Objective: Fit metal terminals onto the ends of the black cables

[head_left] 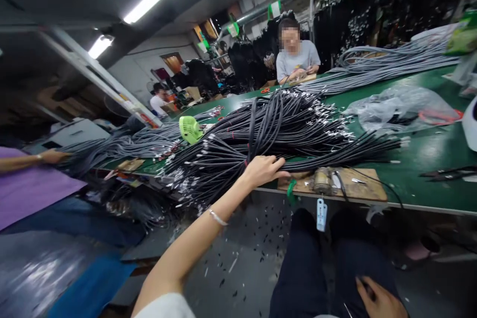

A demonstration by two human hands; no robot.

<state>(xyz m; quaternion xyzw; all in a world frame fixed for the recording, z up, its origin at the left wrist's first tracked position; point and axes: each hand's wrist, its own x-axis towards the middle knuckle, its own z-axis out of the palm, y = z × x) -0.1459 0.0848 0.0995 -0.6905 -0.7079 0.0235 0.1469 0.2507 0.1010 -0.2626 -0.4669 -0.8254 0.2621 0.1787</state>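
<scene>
My left hand (263, 171) reaches out to a large pile of dark grey cables (276, 129) with pale metallic ends. Its fingers lie over the near strands and its thumb sticks out to the right, with a bundle of cables passing between them. A red tie shows beside the wrist. Low on the right, my right hand (382, 300) is curled over my lap, partly cut off by the frame. Something dark shows by its thumb and a thin shiny sliver lies nearby; I cannot make out what it holds. A wooden board (357, 184) carrying a small metal device (322, 181) sits at the table edge.
On the green table (439, 149) are a small green fan (190, 129), black snips (447, 174), a plastic bag (398, 107) and lighter grey cables (395, 64). A co-worker (298, 57) sits opposite. Another person's arm (33, 160) reaches in from the left.
</scene>
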